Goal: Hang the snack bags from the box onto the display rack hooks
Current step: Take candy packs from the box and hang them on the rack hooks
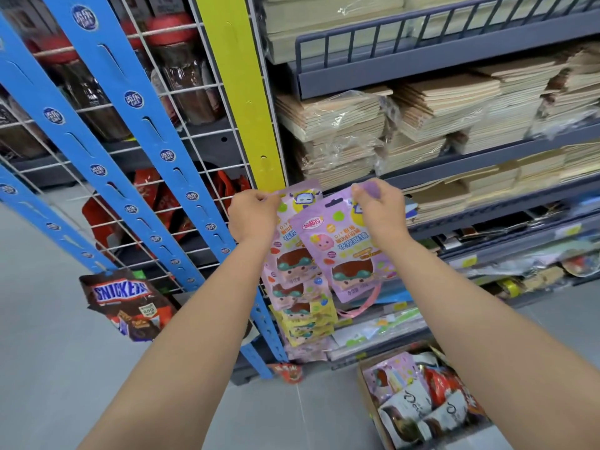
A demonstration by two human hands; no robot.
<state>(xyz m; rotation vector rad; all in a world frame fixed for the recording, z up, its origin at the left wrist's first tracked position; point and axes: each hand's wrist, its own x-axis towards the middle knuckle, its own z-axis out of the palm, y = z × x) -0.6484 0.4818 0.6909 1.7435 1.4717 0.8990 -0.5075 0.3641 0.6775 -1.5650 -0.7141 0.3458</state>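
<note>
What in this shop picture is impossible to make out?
Head view: any hook low on the yellow strip, hidden behind the left hand and rear purple bag.
Head view: front purple bag top corner, covered by the right hand.
Head view: much of the box, cut off by the bottom edge and crossed by the right forearm.

One wide-angle camera, worn on the person's head, looked forward and down from close range. The display rack [133, 99] filled the upper left of the frame and shelves [454, 56] the upper right, with floor [48, 368] at lower left and a box [368, 397] at the lower right.
</note>
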